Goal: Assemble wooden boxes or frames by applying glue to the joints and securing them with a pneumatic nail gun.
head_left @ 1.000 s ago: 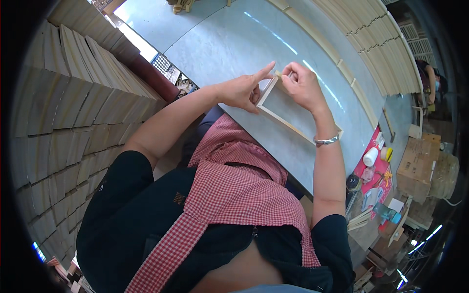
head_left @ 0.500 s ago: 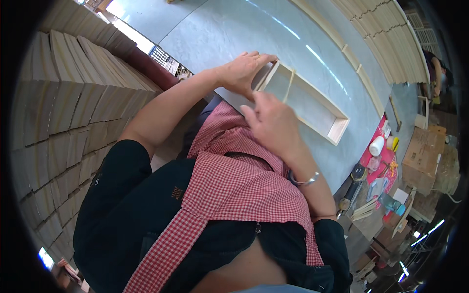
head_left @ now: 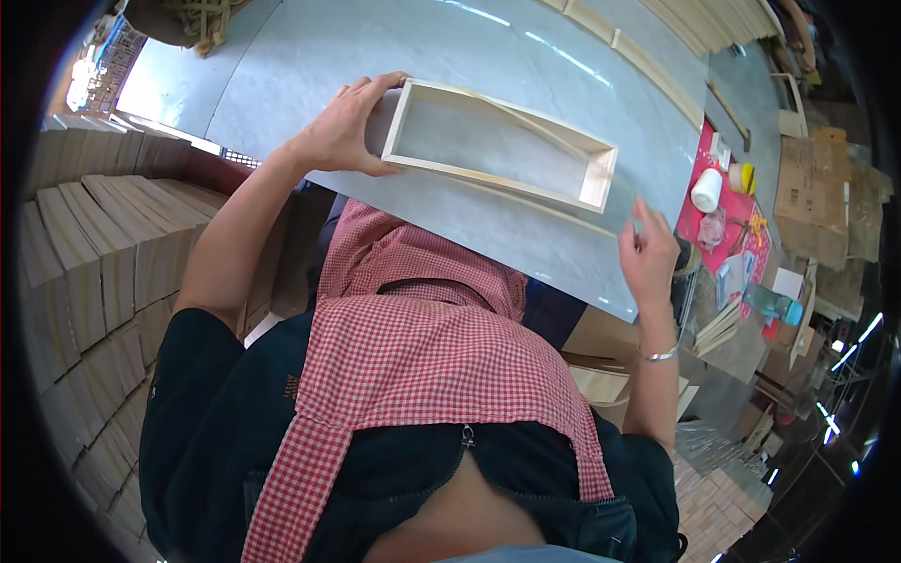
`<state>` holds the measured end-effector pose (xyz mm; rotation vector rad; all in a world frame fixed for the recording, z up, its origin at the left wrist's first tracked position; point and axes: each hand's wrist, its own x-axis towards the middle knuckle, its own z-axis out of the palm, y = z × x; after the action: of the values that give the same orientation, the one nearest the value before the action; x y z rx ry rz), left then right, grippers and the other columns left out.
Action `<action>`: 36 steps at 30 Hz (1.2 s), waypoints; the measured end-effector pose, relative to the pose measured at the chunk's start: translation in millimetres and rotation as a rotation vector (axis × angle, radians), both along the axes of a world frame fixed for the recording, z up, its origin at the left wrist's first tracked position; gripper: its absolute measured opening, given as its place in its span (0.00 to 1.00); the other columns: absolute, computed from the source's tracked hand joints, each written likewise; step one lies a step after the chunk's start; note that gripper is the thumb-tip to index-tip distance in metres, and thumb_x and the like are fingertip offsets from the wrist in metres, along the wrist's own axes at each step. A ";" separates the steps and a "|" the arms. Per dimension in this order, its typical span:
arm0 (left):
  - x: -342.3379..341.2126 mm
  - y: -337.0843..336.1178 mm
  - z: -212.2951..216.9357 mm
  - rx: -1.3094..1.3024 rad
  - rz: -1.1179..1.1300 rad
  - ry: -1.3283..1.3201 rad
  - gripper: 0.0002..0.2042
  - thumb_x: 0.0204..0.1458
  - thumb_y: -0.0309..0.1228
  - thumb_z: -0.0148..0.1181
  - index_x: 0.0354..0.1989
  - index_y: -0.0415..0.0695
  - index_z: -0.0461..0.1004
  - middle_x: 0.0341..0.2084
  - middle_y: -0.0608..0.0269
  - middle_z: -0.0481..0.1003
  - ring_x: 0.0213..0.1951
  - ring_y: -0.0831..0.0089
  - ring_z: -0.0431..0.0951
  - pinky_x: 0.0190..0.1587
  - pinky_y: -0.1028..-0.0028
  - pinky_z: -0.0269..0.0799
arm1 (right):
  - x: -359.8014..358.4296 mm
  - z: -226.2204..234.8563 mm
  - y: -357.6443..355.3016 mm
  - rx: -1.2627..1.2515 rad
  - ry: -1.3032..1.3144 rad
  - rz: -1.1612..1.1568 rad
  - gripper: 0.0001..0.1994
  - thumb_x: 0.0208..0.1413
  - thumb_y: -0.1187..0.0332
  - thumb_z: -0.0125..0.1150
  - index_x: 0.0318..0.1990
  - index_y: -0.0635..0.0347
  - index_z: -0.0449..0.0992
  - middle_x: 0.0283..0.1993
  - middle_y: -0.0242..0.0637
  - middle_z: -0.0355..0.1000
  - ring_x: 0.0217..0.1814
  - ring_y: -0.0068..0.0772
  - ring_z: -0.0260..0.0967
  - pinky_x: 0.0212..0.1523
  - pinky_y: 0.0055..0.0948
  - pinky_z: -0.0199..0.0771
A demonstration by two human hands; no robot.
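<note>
While the left hand [head_left: 340, 131] steadies its short end, an open rectangular wooden frame [head_left: 502, 145] lies flat on the grey-blue worktable [head_left: 526, 56], long axis running left to right, slightly skewed. Frame: four thin pale unfinished slats joined at the corners, no bottom panel, table surface visible through it; a slim strip appears to lean diagonally inside, tho fisheye bend makes that hard to confirm. Handling, judged: light, stiff along the slats, but corner joints probably weak, so it may rack if lifted by one end; smooth bare wood, not slippery. Best hold: both short ends, or mid-span of the long rails, thumb outside and fingers inside. Left hand: fingers curled over the end rail, palm against outer face, a loose pressing grip rather than a clamp. Right hand [head_left: 648, 258]: off the frame, near the table's front edge, fingers half open, holding nothing that shows. Red mat [head_left: 727, 220] w/ a white roll [head_left: 706, 190] lies farther right.
</note>
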<state>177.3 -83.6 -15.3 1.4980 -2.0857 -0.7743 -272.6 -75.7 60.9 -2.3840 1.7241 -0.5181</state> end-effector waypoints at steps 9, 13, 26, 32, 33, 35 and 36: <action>-1.7 -0.4 -3.3 0.021 0.033 -0.067 0.53 0.30 0.41 0.79 0.70 0.49 0.57 0.58 0.54 0.70 0.54 0.56 0.70 0.63 0.58 0.62 | -15.7 -68.3 -65.5 0.238 -0.182 0.192 0.31 0.47 0.82 0.61 0.64 0.66 0.66 0.50 0.43 0.67 0.45 0.40 0.69 0.49 0.30 0.71; -7.2 -7.5 -11.9 -0.142 -0.013 -0.186 0.49 0.37 0.44 0.75 0.71 0.47 0.58 0.64 0.55 0.67 0.58 0.54 0.68 0.66 0.57 0.61 | -3.0 -88.0 -44.8 0.086 -0.408 0.154 0.31 0.46 0.84 0.59 0.62 0.66 0.67 0.52 0.42 0.67 0.52 0.43 0.67 0.56 0.34 0.70; -18.5 25.4 9.4 0.532 0.430 0.770 0.14 0.53 0.24 0.62 0.49 0.40 0.75 0.37 0.65 0.75 0.33 0.76 0.72 0.39 0.75 0.71 | 11.3 -91.0 -23.5 0.056 -0.432 0.030 0.31 0.46 0.85 0.56 0.62 0.65 0.69 0.54 0.45 0.75 0.54 0.42 0.74 0.57 0.33 0.73; -26.0 22.7 4.5 0.204 0.389 0.218 0.09 0.50 0.19 0.59 0.40 0.36 0.76 0.27 0.59 0.74 0.27 0.68 0.72 0.32 0.71 0.71 | 13.0 -89.8 -25.0 0.123 -0.476 -0.008 0.30 0.47 0.85 0.56 0.62 0.66 0.69 0.55 0.45 0.76 0.56 0.42 0.74 0.58 0.33 0.73; -26.8 23.5 3.7 0.084 0.350 0.095 0.08 0.50 0.19 0.59 0.40 0.36 0.76 0.29 0.58 0.75 0.27 0.68 0.72 0.32 0.72 0.71 | 14.6 -86.7 -25.8 0.135 -0.485 0.013 0.30 0.47 0.85 0.55 0.62 0.66 0.69 0.55 0.45 0.76 0.54 0.41 0.74 0.56 0.32 0.73; -28.6 24.7 2.2 -0.043 0.288 -0.014 0.08 0.51 0.20 0.58 0.40 0.35 0.75 0.30 0.57 0.75 0.27 0.68 0.72 0.32 0.72 0.70 | 17.1 -83.4 -27.5 0.134 -0.485 0.013 0.30 0.46 0.85 0.55 0.62 0.66 0.68 0.54 0.45 0.76 0.53 0.39 0.75 0.54 0.31 0.74; -30.1 25.2 1.2 -0.058 0.301 -0.004 0.08 0.51 0.20 0.58 0.40 0.35 0.76 0.30 0.56 0.75 0.27 0.68 0.72 0.33 0.72 0.71 | 16.9 -84.6 -28.2 0.153 -0.493 0.010 0.27 0.49 0.84 0.55 0.60 0.66 0.70 0.51 0.43 0.76 0.48 0.37 0.74 0.50 0.29 0.73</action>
<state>147.2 -58.4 -14.1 1.7280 -1.8103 -0.5913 -255.7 -103.9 -23.7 -1.9459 1.4687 -0.8530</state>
